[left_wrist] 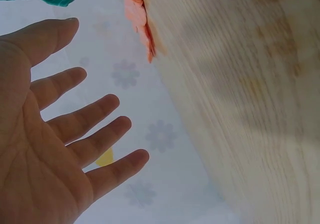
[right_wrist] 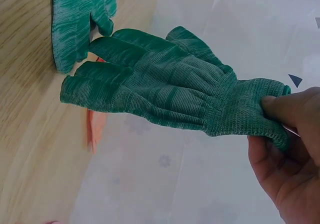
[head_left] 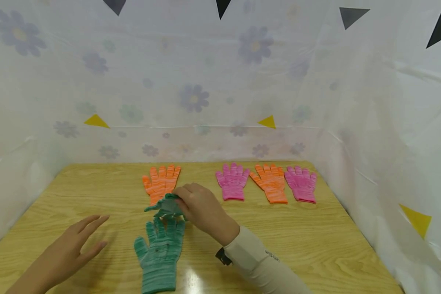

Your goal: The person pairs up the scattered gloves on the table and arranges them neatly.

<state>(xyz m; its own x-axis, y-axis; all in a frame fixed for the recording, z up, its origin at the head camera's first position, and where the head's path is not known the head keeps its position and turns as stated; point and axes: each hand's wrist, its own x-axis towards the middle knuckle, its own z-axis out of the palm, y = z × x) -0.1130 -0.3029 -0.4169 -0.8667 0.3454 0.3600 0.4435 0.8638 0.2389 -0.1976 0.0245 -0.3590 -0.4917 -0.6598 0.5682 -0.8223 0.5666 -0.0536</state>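
1. While the right hand [head_left: 202, 208] pinches 1 green glove [right_wrist: 167, 91] aloft by its cuff [right_wrist: 242, 106], the left hand [head_left: 67, 251] hovers, spread and released.
2. Below, another green glove [head_left: 159, 257] lies on the surface [head_left: 305, 245], perhaps touching the first.
3. Farther back: 2 orange gloves [head_left: 273, 184], 2 pink gloves [head_left: 233, 183].

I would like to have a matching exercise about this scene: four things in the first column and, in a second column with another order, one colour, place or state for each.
Column one
1. left hand
2. right hand
3. flat green glove
4. glove at the far right

Column two
A. pink
B. open, holding nothing
C. lowest glove in the head view
D. holding a lifted green glove by its cuff

Right pairs: 1-B, 2-D, 3-C, 4-A
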